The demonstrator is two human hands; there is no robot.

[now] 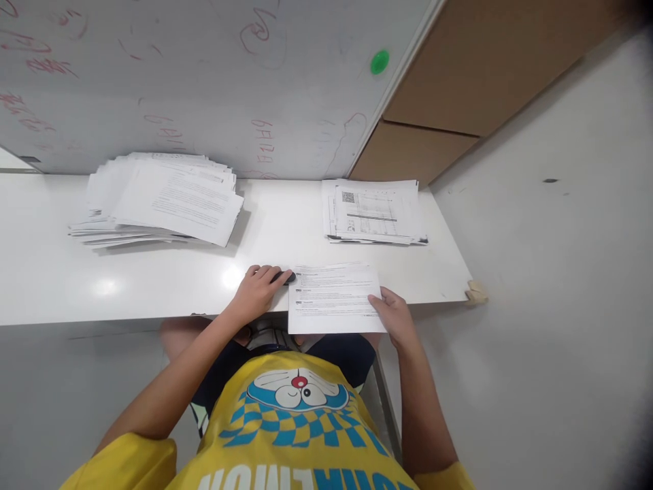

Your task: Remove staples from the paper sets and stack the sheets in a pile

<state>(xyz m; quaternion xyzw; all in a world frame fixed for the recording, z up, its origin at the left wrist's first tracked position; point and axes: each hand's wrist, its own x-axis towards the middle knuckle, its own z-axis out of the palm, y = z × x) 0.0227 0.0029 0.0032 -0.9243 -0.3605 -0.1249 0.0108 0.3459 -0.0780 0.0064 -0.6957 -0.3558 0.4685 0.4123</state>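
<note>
A thin set of printed sheets (pixel 334 298) lies at the near edge of the white table (pixel 45 272), partly overhanging it. My left hand (pixel 258 289) is closed over a small dark stapler (pixel 284 277) pressed at the sheets' top left corner. My right hand (pixel 392 314) pinches the sheets' lower right corner, thumb on top.
A large fanned pile of printed papers (pixel 163 201) sits at the back left. A smaller stack (pixel 375 211) with a QR code lies at the back right. A whiteboard (pixel 204 82) with red scribbles and a green magnet (pixel 379 62) stands behind the table. White wall to the right.
</note>
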